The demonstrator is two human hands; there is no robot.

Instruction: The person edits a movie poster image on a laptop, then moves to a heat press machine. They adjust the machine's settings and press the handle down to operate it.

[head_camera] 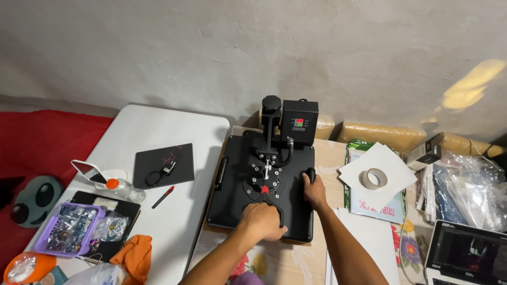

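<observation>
Hands on the heat press (261, 184) now, both of them. Left hand (262, 221) is clenched around the black lever (270, 203) at the front of the press, knuckles up, fingers wrapped tight. Right hand (315, 191) grasps the side handle (311, 174) on the right edge of the black top plate, thumb toward the middle. Press sits flat on a wooden board between the two tables, plate down and level, its control box (299, 120) standing at the back with a small lit display, and a knob (271, 103) on the post just beside it.

Over to the left, on the white table (158, 126): a black pad (163, 164) with a coiled cable lying on it, a red pen (163, 197) just below that, a clear bottle (124, 188) with an orange cap on its side, and a purple tray (68, 228) full of small shiny bits. Orange cloth (134, 253) is bunched at the near edge. A grey mask with dark eyes (33, 199) rests on the red cover at far left.

Right of the press, a roll of tape (376, 179) lies on white paper (393, 158), near but apart from the right hand. Clear bags (470, 184) pile up further right, and a laptop (467, 253) shows in the near corner with a dark screen.
</observation>
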